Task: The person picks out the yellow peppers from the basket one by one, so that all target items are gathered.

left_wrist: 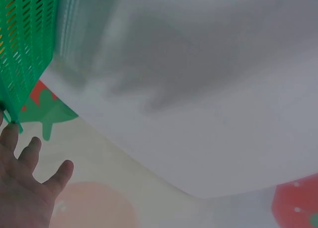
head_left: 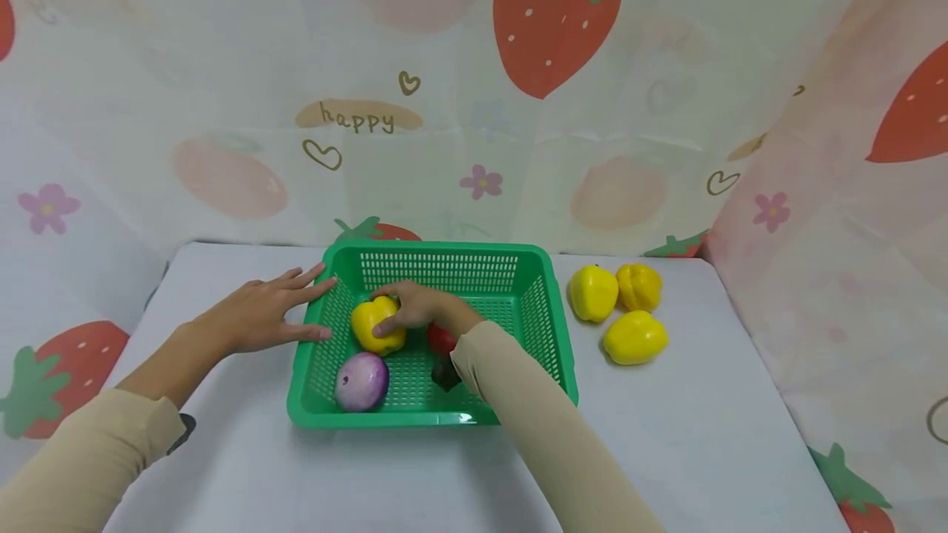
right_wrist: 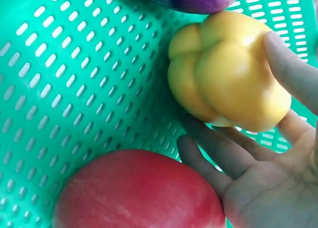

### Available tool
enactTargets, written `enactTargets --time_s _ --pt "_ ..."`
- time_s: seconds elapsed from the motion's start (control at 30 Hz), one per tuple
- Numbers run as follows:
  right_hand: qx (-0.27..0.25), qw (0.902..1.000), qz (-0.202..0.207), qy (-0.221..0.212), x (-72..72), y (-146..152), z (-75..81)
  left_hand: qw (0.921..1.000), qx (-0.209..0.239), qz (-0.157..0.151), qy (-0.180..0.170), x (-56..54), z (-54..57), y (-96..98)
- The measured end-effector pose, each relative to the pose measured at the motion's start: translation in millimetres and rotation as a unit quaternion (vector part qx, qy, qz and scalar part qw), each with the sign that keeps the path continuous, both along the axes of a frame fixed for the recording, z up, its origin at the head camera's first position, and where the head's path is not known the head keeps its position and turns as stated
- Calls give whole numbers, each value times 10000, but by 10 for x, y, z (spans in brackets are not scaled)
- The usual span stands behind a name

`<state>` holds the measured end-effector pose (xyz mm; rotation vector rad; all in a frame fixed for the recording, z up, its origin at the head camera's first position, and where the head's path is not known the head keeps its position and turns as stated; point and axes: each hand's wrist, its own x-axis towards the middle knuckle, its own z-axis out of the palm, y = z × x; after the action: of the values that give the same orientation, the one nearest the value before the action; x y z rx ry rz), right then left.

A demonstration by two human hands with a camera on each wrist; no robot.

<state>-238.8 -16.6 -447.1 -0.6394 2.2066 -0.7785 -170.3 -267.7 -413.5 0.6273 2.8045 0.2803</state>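
Observation:
In the head view, my right hand point(head_left: 418, 307) reaches into a green plastic basket point(head_left: 429, 419) and grips a yellow bell pepper point(head_left: 366, 326) near the left wall. The right wrist view shows the thumb on one side of the pepper point(right_wrist: 233, 74) and the fingers beneath it. Close in front of it lies a round purple vegetable point(head_left: 362, 382). A smooth red rounded item point(right_wrist: 139, 190) sits beside the right hand's fingers, partly hidden by the arm in the head view. My left hand point(head_left: 262, 315), fingers spread and straight, rests at the basket's left rim.
On the white table point(head_left: 689, 434), right of the basket, sit a yellow pepper point(head_left: 593, 293), another yellow pepper point(head_left: 639, 286) and a yellow item point(head_left: 635, 337) lying on its side. A dark object point(head_left: 446, 373) lies in the basket by the right sleeve. Printed cloth point(head_left: 459, 138) hangs behind.

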Motion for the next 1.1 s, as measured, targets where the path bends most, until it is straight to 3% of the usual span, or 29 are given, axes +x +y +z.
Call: enactTargets --time_s 0.33,0.53,0.73,0.9,1.1 --pt "-84 9995 -293 -114 8 27 19 10000 -23 -13 32 0 -3 12" --pt "-226 9995 -213 -51 8 87 74 10000 -28 38 -3 8 3 32" --pt "-416 9991 96 23 5 199 268 10000 -75 59 19 11 10 33" --pt "-329 9969 527 489 18 320 466 10000 -67 55 -14 13 -8 26" --pt "-711 9923 577 831 48 555 715 9999 -110 19 75 9 -27 5"
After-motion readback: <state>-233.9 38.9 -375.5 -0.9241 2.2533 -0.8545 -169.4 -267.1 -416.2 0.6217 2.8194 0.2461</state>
